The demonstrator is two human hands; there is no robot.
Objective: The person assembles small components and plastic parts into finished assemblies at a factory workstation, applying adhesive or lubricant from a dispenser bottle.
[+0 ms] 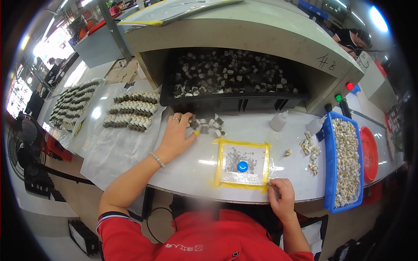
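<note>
Loose pieces [204,129]: a small gray and white cluster on the table [187,168], just beyond the far left corner of the taped sheet [221,161].
Left hand [175,134]: left of the sheet, beside the cluster, thumb and fingers apart; whether a fingertip touches a piece, I cannot tell.
Right hand [283,195]: at the sheet's near right corner, fingers curled toward the thumb; whether they pinch anything, I cannot tell.
Blue cap [242,166]: on the sheet.
Black bin [209,103]: beyond the sheet, full of similar pieces.
Blue tray [328,174]: right of the sheet, heaped with small pale parts.
</note>
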